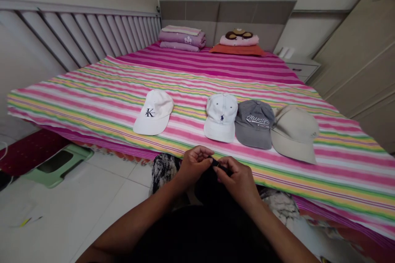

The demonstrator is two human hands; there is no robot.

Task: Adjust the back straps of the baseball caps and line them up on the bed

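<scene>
Across the striped bed (92, 94), four caps (254, 131) are laid, the leftmost set apart. By the bed's near edge, a narrow grip is formed by the left hand (195, 166) and right hand (239, 176), black cloth (211, 185) being pinched in both.

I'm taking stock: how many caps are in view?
4: white cap at left; pale cap, gray cap and beige cap in a row at right. The held black item may be another.

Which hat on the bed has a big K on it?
The white cap farthest left, sitting apart from the rest. The pale cap has a small dark figure, the dark gray cap says "Always", and the beige cap shows no K.
</scene>
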